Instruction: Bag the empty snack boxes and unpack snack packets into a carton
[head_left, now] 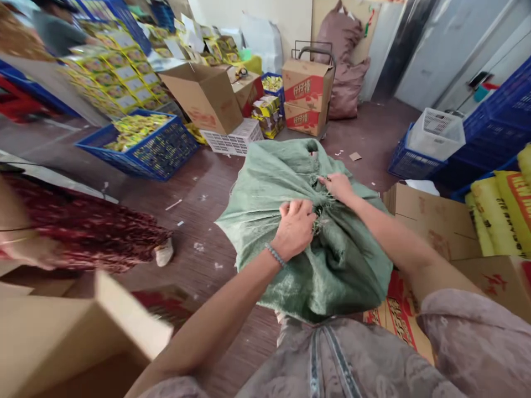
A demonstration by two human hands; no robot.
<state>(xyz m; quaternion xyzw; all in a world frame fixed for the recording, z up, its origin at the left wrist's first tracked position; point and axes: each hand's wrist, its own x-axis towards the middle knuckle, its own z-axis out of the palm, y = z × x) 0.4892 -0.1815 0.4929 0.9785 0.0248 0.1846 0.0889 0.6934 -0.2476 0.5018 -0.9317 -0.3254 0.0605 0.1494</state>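
Note:
A large green woven sack stands right in front of my body, its top gathered and bunched near the middle. My left hand, with a beaded bracelet at the wrist, is closed on the bunched cloth beside the gather. On the far right side of the gather, my right hand pinches the sack's frayed edge. A small dark hole shows in the cloth beyond my right hand. What the sack holds is hidden.
A blue crate of yellow packets and an open carton stand ahead. Stacked cartons sit on a trolley. Blue crates line the right; a blurred open box is near left. A person in a dark red skirt stands left.

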